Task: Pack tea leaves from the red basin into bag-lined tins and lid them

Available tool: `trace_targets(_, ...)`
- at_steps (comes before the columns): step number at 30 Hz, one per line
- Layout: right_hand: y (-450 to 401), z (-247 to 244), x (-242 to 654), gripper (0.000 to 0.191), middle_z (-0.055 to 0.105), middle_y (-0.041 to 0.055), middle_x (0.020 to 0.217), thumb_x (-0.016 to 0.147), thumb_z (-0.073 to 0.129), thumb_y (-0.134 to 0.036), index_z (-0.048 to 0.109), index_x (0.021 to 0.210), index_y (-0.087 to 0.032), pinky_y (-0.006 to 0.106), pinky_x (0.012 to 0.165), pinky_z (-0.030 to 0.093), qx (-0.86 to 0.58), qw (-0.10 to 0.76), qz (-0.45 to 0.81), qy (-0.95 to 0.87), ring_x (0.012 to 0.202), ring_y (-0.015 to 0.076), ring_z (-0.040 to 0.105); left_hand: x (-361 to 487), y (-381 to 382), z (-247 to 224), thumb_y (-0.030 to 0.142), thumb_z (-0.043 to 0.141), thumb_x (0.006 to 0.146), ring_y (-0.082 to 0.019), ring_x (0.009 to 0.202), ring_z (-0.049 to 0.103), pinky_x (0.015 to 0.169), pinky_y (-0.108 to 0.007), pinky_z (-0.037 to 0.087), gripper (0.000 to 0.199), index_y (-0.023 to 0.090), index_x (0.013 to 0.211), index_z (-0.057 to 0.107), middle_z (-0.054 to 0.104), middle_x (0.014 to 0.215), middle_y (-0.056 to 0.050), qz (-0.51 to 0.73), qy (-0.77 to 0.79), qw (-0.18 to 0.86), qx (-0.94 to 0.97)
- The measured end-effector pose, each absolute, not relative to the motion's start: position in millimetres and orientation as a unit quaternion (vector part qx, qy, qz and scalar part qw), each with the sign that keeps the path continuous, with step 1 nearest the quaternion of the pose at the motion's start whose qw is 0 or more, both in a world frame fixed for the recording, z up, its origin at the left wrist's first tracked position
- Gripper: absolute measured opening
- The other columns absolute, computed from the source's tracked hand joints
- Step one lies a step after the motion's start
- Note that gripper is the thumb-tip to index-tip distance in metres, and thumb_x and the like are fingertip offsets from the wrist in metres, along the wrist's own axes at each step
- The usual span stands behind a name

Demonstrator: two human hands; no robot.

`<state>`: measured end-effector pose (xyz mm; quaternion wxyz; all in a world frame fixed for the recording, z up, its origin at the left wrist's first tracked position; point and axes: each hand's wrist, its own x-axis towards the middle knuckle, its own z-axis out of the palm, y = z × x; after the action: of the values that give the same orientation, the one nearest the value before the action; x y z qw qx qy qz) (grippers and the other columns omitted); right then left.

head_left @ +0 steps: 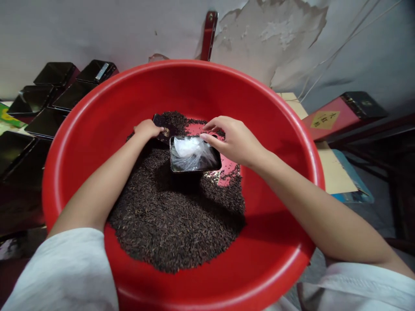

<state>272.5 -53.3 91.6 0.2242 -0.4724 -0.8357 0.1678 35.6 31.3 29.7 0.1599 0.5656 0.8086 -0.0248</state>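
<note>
A large red basin (275,242) holds a heap of dark loose leaves (175,216). Upright in its middle stands an open dark tin (171,159), with a clear plastic bag (194,151) bunched inside its mouth. My left hand (147,130) grips a dark lid (166,128) that rests at the back of the heap, left of the tin. Over the tin's back right corner is my right hand (223,136), its thumb and fingers apart near the rim and the edge of the bag.
Several dark open tins (55,73) crowd together left of the basin. A closed red tin with a yellow label (337,116) stands at the right on a board (337,168). The peeling wall (282,39) is behind.
</note>
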Motion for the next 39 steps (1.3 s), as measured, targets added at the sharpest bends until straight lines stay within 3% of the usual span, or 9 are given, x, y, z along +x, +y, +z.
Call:
trace_targets(3, -51.8, 92.4, 274.1, 0.023, 0.068, 0.008, 0.101, 0.086, 0.052, -0.034, 0.065, 0.097, -0.018, 0.039, 0.084, 0.049, -0.48, 0.224, 0.162, -0.833, 0.093, 0.0226, 0.063, 42.2, 28.3, 57.9, 0.036, 0.051, 0.083, -0.039, 0.113, 0.058, 0.092, -0.052, 0.047, 0.045, 0.01, 0.117, 0.064, 0.063, 0.12, -0.022, 0.031, 0.804, 0.106, 0.584)
trace_targets(9, -45.2, 85.6, 277.0, 0.024, 0.067, 0.0085, 0.104, 0.085, 0.055, -0.03, 0.065, 0.102, -0.018, 0.043, 0.088, 0.05, -0.478, 0.227, 0.146, -0.836, 0.097, 0.0244, 0.063, 44.6, -13.2, 109.4, 0.029, 0.045, 0.087, -0.033, 0.108, 0.057, 0.097, -0.057, 0.04, 0.032, 0.01, 0.104, 0.064, 0.063, 0.117, -0.015, 0.072, 0.726, -0.065, 0.681)
trace_targets(13, -48.9, 82.9, 273.1, 0.058, 0.052, 0.0126, 0.137, 0.081, 0.064, -0.042, 0.05, 0.133, -0.019, 0.053, 0.107, 0.037, -0.423, 0.23, 0.095, -0.871, 0.127, 0.0315, 0.048, 45.6, -50.2, 138.7, 0.029, 0.046, 0.086, -0.034, 0.105, 0.058, 0.096, -0.057, 0.04, 0.025, 0.01, 0.088, 0.063, 0.066, 0.1, -0.013, 0.073, 0.705, -0.076, 0.701)
trace_targets(17, -62.2, 91.0, 266.5, 0.105, 0.019, 0.015, 0.157, 0.071, 0.068, -0.062, 0.015, 0.152, -0.019, 0.062, 0.114, 0.019, -0.396, 0.213, 0.049, -0.892, 0.146, 0.0364, 0.016, 54.7, -68.1, 141.9, 0.029, 0.05, 0.078, -0.026, 0.09, 0.062, 0.092, -0.049, 0.046, 0.019, 0.012, 0.079, 0.057, 0.062, 0.078, -0.005, 0.358, 0.644, 0.117, 0.666)
trace_targets(21, -72.8, 100.3, 264.2, 0.123, 0.011, 0.0164, 0.158, 0.066, 0.071, -0.065, -0.002, 0.154, -0.018, 0.062, 0.115, 0.017, -0.409, 0.206, 0.034, -0.889, 0.147, 0.0376, 0.005, 68.8, -72.9, 129.6, 0.033, 0.045, 0.079, -0.025, 0.108, 0.058, 0.098, -0.044, 0.045, 0.026, 0.017, 0.097, 0.053, 0.067, 0.093, -0.005, 0.525, 0.517, 0.344, 0.582)
trace_targets(25, -75.4, 103.2, 265.2, 0.126, 0.008, 0.0158, 0.159, 0.067, 0.07, -0.065, -0.009, 0.153, -0.016, 0.062, 0.115, 0.017, -0.404, 0.205, 0.028, -0.891, 0.147, 0.0393, 0.003, 80.4, -84.7, 123.8, 0.04, 0.031, 0.086, -0.025, 0.116, 0.057, 0.099, -0.044, 0.045, 0.035, 0.022, 0.11, 0.05, 0.067, 0.107, -0.005, 0.484, 0.51, 0.369, 0.608)
trace_targets(30, -75.4, 106.8, 269.0, 0.114, 0.02, 0.0148, 0.156, 0.071, 0.065, -0.065, 0.003, 0.154, -0.018, 0.063, 0.116, 0.009, -0.413, 0.192, 0.025, -0.89, 0.144, 0.0413, 0.015, 76.9, -87.4, 110.7, 0.033, 0.015, 0.093, -0.025, 0.108, 0.062, 0.09, -0.046, 0.05, 0.049, 0.012, 0.122, 0.049, 0.065, 0.109, -0.01, 0.383, 0.492, 0.445, 0.642)
trace_targets(34, -68.6, 106.1, 277.0, 0.117, 0.033, 0.0166, 0.148, 0.067, 0.072, -0.06, 0.007, 0.153, -0.015, 0.061, 0.114, 0.021, -0.376, 0.151, 0.092, -0.91, 0.136, 0.04, 0.03, 61.9, -75.7, 86.4, 0.049, 0.03, 0.095, -0.027, 0.119, 0.055, 0.097, -0.045, 0.046, 0.05, 0.021, 0.135, 0.039, 0.06, 0.123, -0.011, 0.358, 0.527, 0.275, 0.719)
trace_targets(39, -56.5, 91.3, 287.2, 0.12, 0.035, 0.016, 0.146, 0.06, 0.079, -0.053, 0.011, 0.153, -0.018, 0.06, 0.112, 0.028, -0.351, 0.116, 0.14, -0.918, 0.135, 0.0394, 0.032, 56.1, -73.5, 66.5, 0.068, 0.056, 0.078, -0.033, 0.14, 0.029, 0.113, -0.053, 0.026, 0.085, 0.027, 0.146, 0.024, 0.037, 0.148, -0.014, 0.246, 0.484, 0.116, 0.832)
